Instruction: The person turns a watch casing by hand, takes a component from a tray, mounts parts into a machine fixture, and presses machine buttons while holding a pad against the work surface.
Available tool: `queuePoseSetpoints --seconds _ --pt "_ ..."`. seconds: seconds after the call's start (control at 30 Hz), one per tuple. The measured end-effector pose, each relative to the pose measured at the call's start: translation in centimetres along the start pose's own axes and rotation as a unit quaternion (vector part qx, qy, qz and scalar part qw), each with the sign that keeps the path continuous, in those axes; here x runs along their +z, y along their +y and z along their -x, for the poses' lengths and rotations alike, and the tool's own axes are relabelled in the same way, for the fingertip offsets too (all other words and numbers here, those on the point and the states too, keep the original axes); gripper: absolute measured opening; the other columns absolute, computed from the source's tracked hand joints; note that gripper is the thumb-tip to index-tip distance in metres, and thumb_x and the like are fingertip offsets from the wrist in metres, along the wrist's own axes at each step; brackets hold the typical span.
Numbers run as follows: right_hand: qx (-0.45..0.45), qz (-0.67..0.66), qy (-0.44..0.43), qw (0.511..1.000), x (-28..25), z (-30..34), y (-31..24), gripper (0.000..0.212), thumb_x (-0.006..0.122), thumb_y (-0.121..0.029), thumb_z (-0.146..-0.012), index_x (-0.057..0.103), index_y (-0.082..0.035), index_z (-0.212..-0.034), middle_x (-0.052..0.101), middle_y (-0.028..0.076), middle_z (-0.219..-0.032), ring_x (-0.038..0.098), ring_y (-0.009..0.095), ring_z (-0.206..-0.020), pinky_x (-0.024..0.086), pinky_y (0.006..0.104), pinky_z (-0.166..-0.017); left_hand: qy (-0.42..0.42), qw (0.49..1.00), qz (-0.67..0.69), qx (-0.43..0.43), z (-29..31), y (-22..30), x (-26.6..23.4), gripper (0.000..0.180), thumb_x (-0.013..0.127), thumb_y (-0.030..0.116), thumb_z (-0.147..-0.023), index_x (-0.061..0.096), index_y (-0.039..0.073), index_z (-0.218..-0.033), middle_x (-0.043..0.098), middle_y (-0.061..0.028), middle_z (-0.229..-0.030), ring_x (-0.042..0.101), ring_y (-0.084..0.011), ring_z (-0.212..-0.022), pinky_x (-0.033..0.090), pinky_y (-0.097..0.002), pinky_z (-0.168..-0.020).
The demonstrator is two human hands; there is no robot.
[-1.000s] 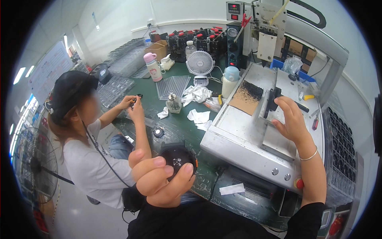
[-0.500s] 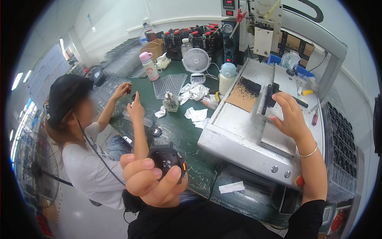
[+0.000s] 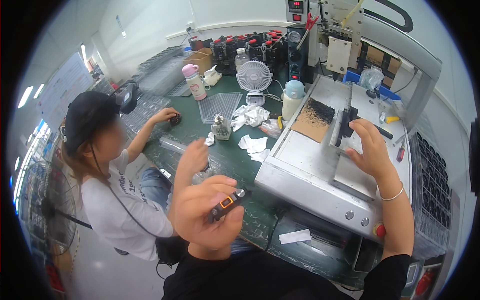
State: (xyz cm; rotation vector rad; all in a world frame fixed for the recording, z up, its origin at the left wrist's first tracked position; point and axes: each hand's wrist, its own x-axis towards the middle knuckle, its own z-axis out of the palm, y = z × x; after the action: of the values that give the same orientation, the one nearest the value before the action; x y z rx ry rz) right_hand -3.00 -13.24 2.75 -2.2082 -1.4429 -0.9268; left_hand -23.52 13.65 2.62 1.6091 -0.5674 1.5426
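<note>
My left hand (image 3: 200,214) is closed round a black watch case (image 3: 231,203), held up in front of my body. The case is turned edge-on, showing an orange-framed button and a round silver one; its faces are mostly hidden. At the right, my right hand (image 3: 374,152) is at the machine bed, its thumb and fingers apart. Its fingertips touch or nearly touch a black fixture block (image 3: 346,124) set on the machine, and the thumb is by the metal plate (image 3: 355,176) below.
A co-worker sits at the left, one hand (image 3: 164,116) on a dark part on the green table (image 3: 252,220). Behind stand a fan (image 3: 254,75), a bottle (image 3: 293,97) and a glass jar (image 3: 220,127). Trays of black parts (image 3: 432,175) stack at the right; a red button (image 3: 380,229) is on the machine front.
My left hand has turned the watch case from face-on to edge-on and shifted slightly right. My right hand stays at the fixture. The co-worker's hands have moved apart, one down to the table.
</note>
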Motion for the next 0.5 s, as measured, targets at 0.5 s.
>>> queuePoseSetpoints --seconds 0.5 --pt "-0.001 0.003 0.002 1.0 0.0 -0.1 0.0 0.048 0.064 -0.026 -0.077 0.047 0.0 -0.114 0.051 0.019 -0.112 0.052 0.036 -0.1 0.043 0.0388 -0.087 0.018 0.97 0.152 -0.189 0.3 0.9 -0.9 0.029 0.071 0.016 -0.072 0.049 0.002 -0.084 0.053 -0.0083 -0.074 0.059 -0.0195 -0.061 0.05 -0.0337 -0.065"
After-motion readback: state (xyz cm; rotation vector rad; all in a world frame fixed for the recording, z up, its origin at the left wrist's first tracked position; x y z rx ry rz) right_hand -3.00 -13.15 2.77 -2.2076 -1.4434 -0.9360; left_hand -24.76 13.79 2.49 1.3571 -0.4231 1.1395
